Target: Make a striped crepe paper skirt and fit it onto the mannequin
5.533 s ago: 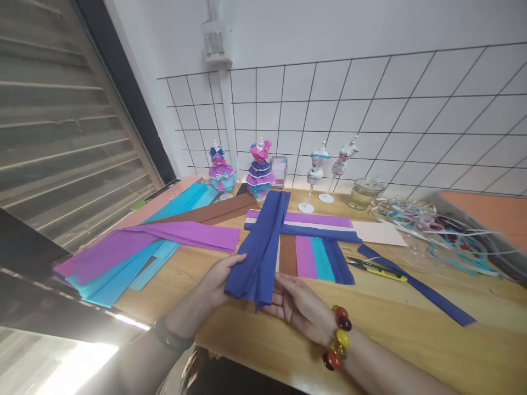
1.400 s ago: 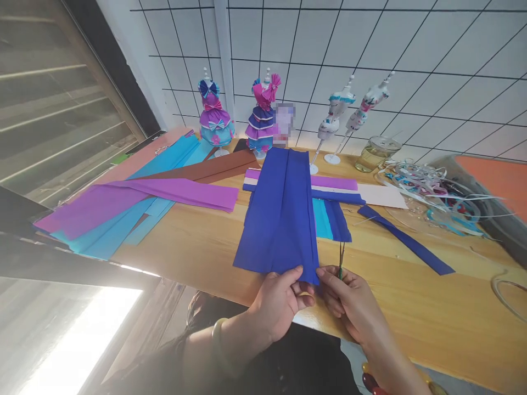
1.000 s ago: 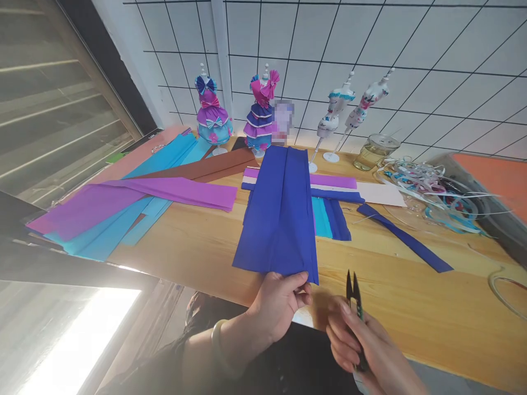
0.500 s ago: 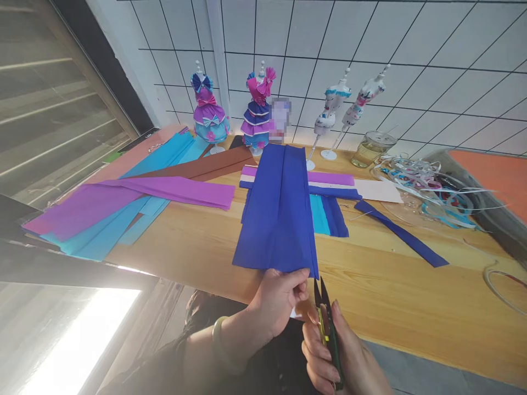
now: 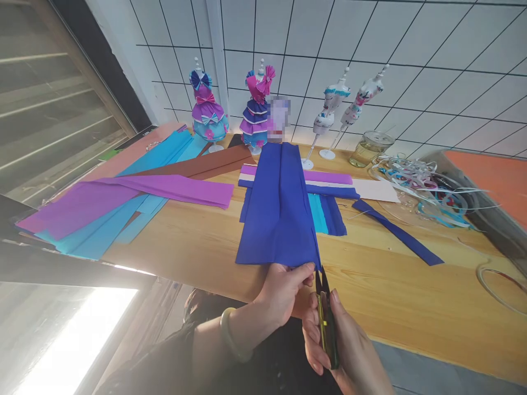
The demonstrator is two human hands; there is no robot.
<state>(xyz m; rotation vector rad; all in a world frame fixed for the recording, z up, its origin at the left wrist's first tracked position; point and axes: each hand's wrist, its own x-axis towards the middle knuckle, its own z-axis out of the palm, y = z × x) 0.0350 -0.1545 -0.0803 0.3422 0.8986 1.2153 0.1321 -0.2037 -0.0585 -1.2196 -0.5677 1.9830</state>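
Showing lengthwise creases, the blue strip point(image 5: 274, 236) spreads wide. The left hand point(image 5: 282, 291) pinches its edge; the right hand point(image 5: 349, 345) grips scissors point(image 5: 326, 326).

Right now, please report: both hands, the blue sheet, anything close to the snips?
Left hand pinching blue sheet by near edge. Right hand gripping snips, blades apart at sheet's near right corner. Left fingertips close to blades.

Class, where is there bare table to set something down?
Bare wood lies right of the snips, below the thin blue strip; also below the purple paper, left of the blue sheet. Crowded: back right, with jar and ribbons.
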